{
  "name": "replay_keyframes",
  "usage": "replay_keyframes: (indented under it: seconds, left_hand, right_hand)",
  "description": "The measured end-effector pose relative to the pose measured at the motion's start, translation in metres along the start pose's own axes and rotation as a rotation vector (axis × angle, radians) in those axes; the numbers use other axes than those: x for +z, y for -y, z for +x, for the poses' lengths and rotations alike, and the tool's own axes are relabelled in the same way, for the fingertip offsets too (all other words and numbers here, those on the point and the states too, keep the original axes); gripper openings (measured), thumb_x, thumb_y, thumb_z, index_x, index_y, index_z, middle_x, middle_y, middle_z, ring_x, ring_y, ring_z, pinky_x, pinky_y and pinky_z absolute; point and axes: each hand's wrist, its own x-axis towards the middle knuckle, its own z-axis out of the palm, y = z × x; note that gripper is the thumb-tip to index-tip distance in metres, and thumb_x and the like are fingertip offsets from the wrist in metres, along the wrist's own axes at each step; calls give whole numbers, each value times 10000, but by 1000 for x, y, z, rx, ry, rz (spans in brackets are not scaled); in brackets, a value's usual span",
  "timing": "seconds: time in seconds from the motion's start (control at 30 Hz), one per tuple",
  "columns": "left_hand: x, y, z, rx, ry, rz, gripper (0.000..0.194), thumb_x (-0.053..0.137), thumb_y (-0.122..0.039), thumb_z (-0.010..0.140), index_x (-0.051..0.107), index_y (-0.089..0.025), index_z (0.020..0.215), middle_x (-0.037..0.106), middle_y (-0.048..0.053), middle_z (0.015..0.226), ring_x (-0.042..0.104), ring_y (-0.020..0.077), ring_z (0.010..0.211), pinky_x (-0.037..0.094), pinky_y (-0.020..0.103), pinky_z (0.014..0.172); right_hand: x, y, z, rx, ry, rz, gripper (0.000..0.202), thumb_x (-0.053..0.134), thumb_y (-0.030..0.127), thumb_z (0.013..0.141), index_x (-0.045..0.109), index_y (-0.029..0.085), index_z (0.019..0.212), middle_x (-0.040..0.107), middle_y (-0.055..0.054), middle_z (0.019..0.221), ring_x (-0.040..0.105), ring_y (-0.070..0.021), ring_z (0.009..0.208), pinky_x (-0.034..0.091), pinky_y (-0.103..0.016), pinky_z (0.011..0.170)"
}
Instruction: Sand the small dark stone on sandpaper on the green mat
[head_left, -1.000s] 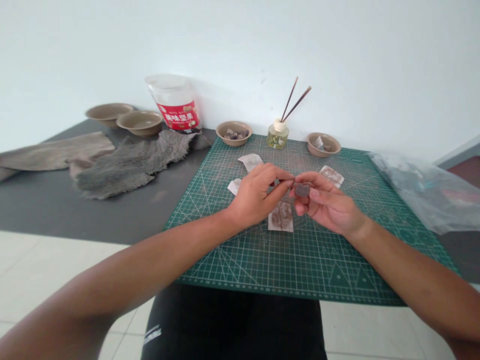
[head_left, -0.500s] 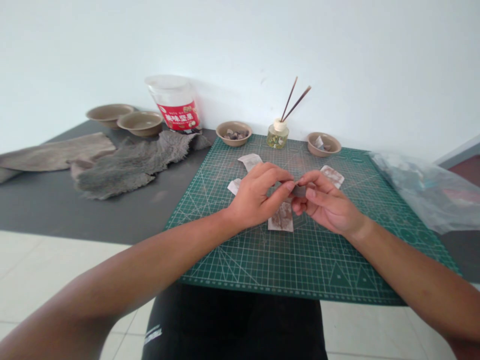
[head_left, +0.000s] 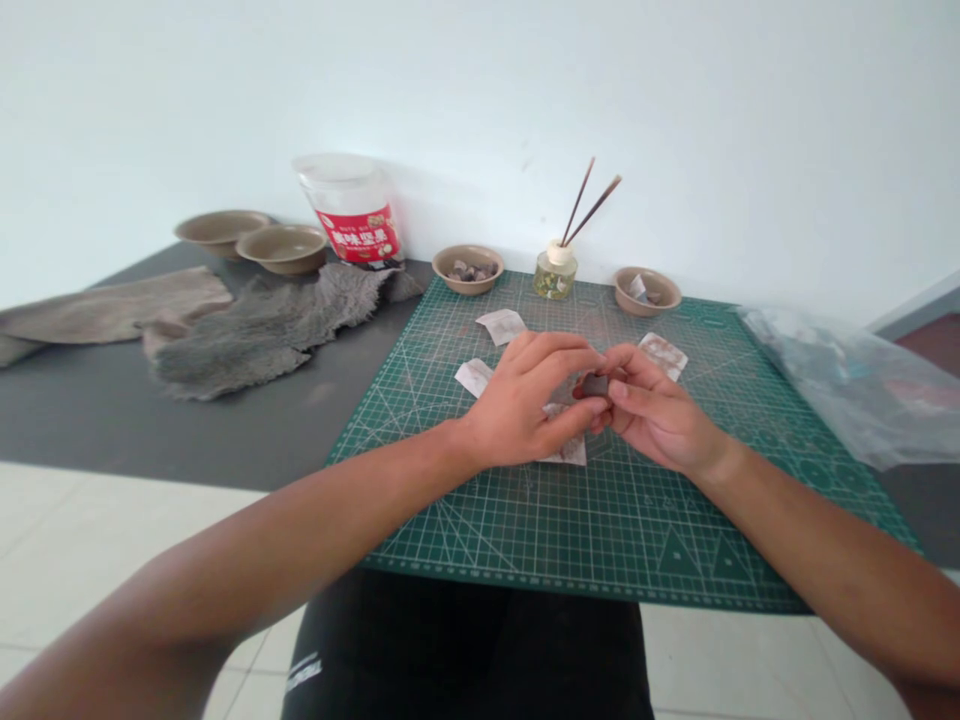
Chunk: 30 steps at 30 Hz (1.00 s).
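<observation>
Over the cutting mat [head_left: 637,530], a small dark grey-brown block [head_left: 595,385] is between my two hands. My right hand [head_left: 660,415] pinches its right end between thumb and fingers. My left hand [head_left: 529,400] curves round it from the left, thumb below and fingertips above, close against the right fingers. Part of the block is hidden by the fingers. Just beneath the hands lies a brown-stained paper piece [head_left: 566,453], partly covered. Other paper pieces lie around: a folded one [head_left: 501,325], a white one [head_left: 474,377] and a stained one [head_left: 664,355].
Small lumps fill a brown bowl [head_left: 469,285]; another bowl [head_left: 646,300] holds a few pieces. Between them stands a reed diffuser [head_left: 556,272]. Clear plastic [head_left: 862,390] lies right. Left are grey cloths [head_left: 255,335], two bowls [head_left: 281,262] and a red-labelled tub [head_left: 349,210].
My left thumb and fingers have spread wider round the block, and the left hand has shifted slightly down and right. My right hand keeps its hold, nearly still.
</observation>
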Motion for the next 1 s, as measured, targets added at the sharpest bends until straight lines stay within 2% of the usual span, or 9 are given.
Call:
replay_keyframes:
  seconds: [0.43,0.63,0.83,1.0]
  left_hand:
    - [-1,-1,1,30,-27,94,116,655,-314,960,643,-223,1031,684,54,1070,632,190,952,463,377,872]
    - [-2,1,1,93,-63,178,137,702,-328,936,675,-231,1029,698,33,1056,627,176,907,477,368,835]
    - [-4,-2,1,93,-91,247,116,701,-350,932,689,-283,1026,723,5,1010,617,198,861,478,390,769]
    - [-4,-3,0,115,-107,280,56,724,-293,913,684,-278,950,726,-17,1008,601,188,863,467,380,756]
  right_hand:
    - [0,0,0,22,-22,0,186,676,306,922,570,274,1073,689,40,898,709,-110,731,603,-246,699]
    - [1,0,0,20,-17,23,184,665,298,930,559,275,1078,681,51,871,714,-108,730,600,-244,696]
    - [2,0,0,38,-50,6,237,685,333,912,541,283,1093,672,52,857,710,-119,712,602,-264,681]
    - [5,2,0,41,-46,24,213,681,331,916,548,282,1074,683,52,872,710,-110,708,592,-245,673]
